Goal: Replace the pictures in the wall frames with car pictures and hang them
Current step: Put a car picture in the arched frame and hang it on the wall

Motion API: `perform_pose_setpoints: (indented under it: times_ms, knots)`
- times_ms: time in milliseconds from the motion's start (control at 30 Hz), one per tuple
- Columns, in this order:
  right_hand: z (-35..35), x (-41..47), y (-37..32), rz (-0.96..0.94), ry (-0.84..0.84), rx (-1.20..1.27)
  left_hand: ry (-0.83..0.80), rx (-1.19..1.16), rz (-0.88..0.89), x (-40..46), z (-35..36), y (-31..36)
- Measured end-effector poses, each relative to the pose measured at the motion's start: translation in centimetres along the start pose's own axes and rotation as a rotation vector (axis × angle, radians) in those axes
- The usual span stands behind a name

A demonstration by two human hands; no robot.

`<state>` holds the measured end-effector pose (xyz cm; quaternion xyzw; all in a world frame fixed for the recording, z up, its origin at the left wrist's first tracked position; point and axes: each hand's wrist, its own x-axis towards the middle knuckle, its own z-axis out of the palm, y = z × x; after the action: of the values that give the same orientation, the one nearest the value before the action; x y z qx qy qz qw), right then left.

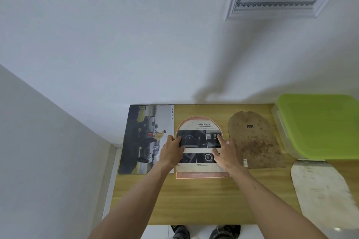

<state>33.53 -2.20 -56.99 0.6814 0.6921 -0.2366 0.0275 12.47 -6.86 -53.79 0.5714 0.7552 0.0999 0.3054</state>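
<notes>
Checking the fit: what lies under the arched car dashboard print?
A pink arch-shaped frame peeks out beneath the arched car dashboard print, on the wooden table. The frame's middle is covered by the print and both hands.

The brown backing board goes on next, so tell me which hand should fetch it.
Right. The right hand rests on the car picture's right edge, beside the brown backing board. The left hand would probably have to cross over.

Bare forearms, no sleeves; dark patterned shoes below.
</notes>
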Motion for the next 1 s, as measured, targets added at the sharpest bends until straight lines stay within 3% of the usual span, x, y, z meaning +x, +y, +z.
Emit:
perform_pose_setpoints:
  times_ms: [167, 300, 567, 767, 1000]
  knots:
    - [-1.7, -1.0, 0.9, -0.032, 0.109, 0.083, 0.148, 0.038, -0.021, -0.6, 0.0, 0.8]
    - [-4.3, -0.8, 4.1, 0.081, 0.159, 0.072, 0.237, -0.023, 0.039, -0.5, 0.6, 4.6]
    - [-8.5, -0.1, 12.7, 0.249, 0.056, -0.015, -0.056, -0.117, 0.088, 0.3, 6.6, 15.7]
    - [-8.9, 0.0, 15.6, 0.204, -0.02, -0.09, -0.1, -0.146, -0.167, 1.5, 12.5, 19.5]
    - [-8.3, 0.5, 16.4, 0.231, -0.05, 0.131, 0.03, -0.438, -0.483, 1.9, 12.4, 21.9]
